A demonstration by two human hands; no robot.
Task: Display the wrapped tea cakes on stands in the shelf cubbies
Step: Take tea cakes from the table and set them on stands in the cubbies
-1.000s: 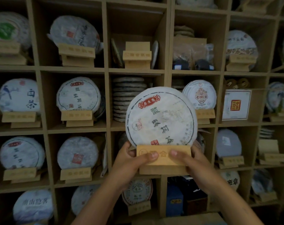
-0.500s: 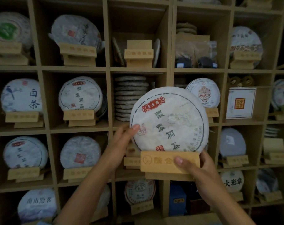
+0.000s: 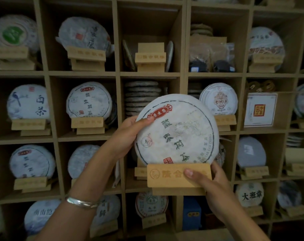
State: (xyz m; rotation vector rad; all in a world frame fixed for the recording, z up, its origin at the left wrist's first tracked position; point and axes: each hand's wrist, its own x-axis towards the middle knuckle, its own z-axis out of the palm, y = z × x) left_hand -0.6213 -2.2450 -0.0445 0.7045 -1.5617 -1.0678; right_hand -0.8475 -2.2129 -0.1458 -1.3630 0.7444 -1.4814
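Note:
A round tea cake (image 3: 178,131) in white paper with a red label and dark characters stands upright in a light wooden stand (image 3: 166,175). I hold both in the air in front of the shelf's middle column. My left hand (image 3: 128,136) grips the cake's upper left edge, thumb on its face. My right hand (image 3: 206,181) grips the stand's right end, thumb across its front plate. Behind them, another wooden stand (image 3: 140,173) sits in the middle cubby, mostly hidden.
The wooden shelf (image 3: 119,108) is a grid of cubbies, most holding a wrapped cake on a stand. An empty stand (image 3: 150,56) sits in the top middle cubby. A stack of bare cakes (image 3: 142,94) fills the cubby behind the held cake. A blue box (image 3: 192,214) stands low.
My left hand left the stand's left end and climbed to the cake's upper left edge. The cake and stand shifted slightly right and closer to me.

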